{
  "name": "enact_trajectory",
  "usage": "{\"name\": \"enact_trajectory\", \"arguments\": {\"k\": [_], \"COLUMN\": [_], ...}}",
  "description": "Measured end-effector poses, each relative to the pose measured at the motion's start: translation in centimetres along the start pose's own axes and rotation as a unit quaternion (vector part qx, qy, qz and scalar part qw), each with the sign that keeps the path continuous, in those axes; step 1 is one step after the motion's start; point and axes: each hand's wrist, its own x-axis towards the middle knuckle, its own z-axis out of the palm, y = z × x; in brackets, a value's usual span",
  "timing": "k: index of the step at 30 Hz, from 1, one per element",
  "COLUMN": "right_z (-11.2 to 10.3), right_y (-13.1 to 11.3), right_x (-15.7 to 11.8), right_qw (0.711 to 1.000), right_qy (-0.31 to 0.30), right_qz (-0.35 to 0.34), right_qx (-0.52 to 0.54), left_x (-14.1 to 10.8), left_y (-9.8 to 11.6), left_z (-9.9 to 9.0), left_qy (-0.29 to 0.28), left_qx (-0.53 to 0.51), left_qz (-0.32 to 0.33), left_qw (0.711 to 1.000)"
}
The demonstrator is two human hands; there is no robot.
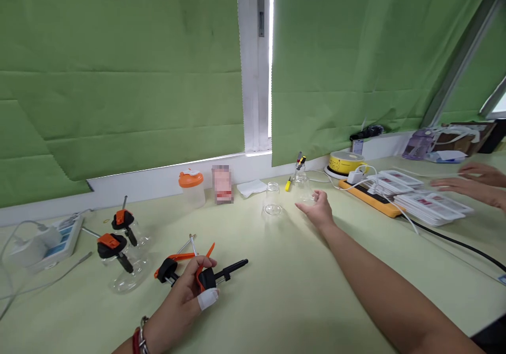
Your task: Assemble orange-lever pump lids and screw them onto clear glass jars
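My left hand (190, 296) is closed around a black-and-orange sprayer head (207, 279), whose black tube points right. White tape wraps the thumb. Another black-and-orange sprayer head (168, 269) lies on the table just beyond that hand. My right hand (318, 214) reaches forward with thumb and fingers apart. They are at the near side of a clear bottle (302, 188); whether they touch it I cannot tell. To its left another clear bottle (272, 201) stands without a top. Two clear bottles with black-and-orange tops (112, 243) stand at the left.
Screwdrivers (299, 164) show by the far bottle. An orange-lidded jar (192, 189) stands near the wall. At right are an orange power strip (371, 198), stacked white trays (427, 206) and another person's hands (474, 182). A white power strip (59, 243) lies left.
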Motion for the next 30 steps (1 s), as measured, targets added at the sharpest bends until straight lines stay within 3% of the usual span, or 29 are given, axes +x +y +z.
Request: {"name": "enact_trajectory", "arguments": {"k": [4,7,11,14,17,22,26,30], "right_z": [-1.4,-2.1,-2.5,-2.2,-1.4,-0.5,-0.1,0.3], "right_y": [-1.6,-3.4,-5.5,-6.1,-5.9,-5.2,-4.6,-4.2], "right_x": [-1.0,-2.1,-4.1,-5.8,-7.1,-7.7,-7.3,-7.3], "right_qw": [0.993,0.973,0.914,0.866,0.832,0.806,0.787,0.790], "right_qy": [0.040,0.006,-0.172,-0.332,-0.430,-0.456,-0.459,-0.444], "right_qz": [-0.053,-0.089,-0.133,-0.150,-0.119,-0.043,0.032,0.060], "right_qx": [0.096,0.212,0.342,0.344,0.331,0.375,0.412,0.418], "left_x": [0.1,0.3,1.2,2.4,3.5,4.0,3.5,3.2], "left_y": [0.5,1.3,2.6,3.6,3.9,2.8,2.2,2.0], "left_z": [-0.4,-0.9,-1.6,-1.7,-1.3,-0.7,-0.6,-0.6], "left_qy": [0.031,0.049,0.079,0.115,0.131,0.166,0.135,0.103], "left_qx": [-0.004,0.004,-0.040,-0.092,-0.140,-0.172,-0.135,-0.119], "left_qz": [0.029,0.038,0.036,0.053,0.063,0.080,0.054,0.043], "left_qw": [0.999,0.998,0.995,0.988,0.979,0.968,0.980,0.987]}}
